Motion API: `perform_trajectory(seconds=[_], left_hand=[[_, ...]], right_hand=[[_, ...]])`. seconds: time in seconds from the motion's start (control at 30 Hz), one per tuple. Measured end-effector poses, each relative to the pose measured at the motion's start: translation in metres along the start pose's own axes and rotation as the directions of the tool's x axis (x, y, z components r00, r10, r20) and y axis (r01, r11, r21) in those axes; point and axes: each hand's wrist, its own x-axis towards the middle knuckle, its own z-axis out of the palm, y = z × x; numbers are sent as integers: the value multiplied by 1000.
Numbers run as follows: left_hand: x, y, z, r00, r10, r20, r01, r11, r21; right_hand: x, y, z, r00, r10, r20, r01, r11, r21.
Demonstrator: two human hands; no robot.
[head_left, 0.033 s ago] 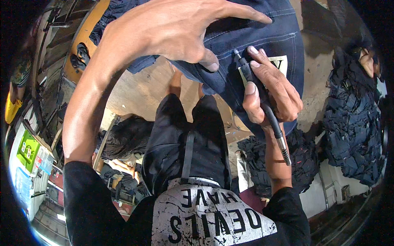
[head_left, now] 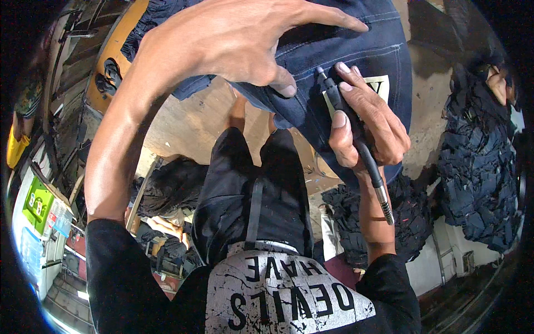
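The left hand (head_left: 233, 42) lies spread flat on a pair of dark blue jeans (head_left: 345, 61), fingers splayed across the cloth and the thumb pressing down near a seam, while the right hand (head_left: 367, 125) is closed in a pen-like grip around a slim black rotary tool (head_left: 340, 106) whose tip touches the denim just beside a pale rectangular patch (head_left: 384, 83). The jeans are draped over a raised rounded form in front of the person, at the top of the view, and hang down its near side. Denim like this looks soft and limp but fairly thick, so it probably wrinkles and drags under a tool unless it is held taut; the flat palm close to the working point seems the sensible hold, and the stitched seams give firmer purchase than the open cloth. The tool appears light and stiff, though its flexible shaft (head_left: 378, 186), which runs down past the wrist, may tug at the hand. Below are the person's black shorts (head_left: 250, 189) and a printed black shirt (head_left: 278, 300). Heaps of dark denim (head_left: 478, 167) lie on the floor to the right, another pile (head_left: 172, 186) to the left, and a green box (head_left: 38, 203) sits far left; the thumb is close to the tool tip and seems the thing most in its way
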Motion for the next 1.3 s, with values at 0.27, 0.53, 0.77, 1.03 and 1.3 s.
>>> perform_trajectory(seconds=[0.27,0.53,0.77,1.03,1.3], left_hand=[[2,-3,11,989,55,-141,-46,997,64],[9,-13,22,983,66,-173,-53,995,81],[12,-15,15,975,199,-101,-197,980,27],[16,-17,12,991,130,12,-130,984,122],[16,-13,15,996,90,26,-94,961,260]], right_hand=[[5,14,-13,997,-38,-62,37,999,-5],[4,29,1,991,-52,-125,48,998,-38],[8,31,-2,993,-21,-117,22,1000,1],[11,31,-3,993,-2,-122,1,1000,-2],[6,31,-4,993,26,-117,-28,1000,-13]])
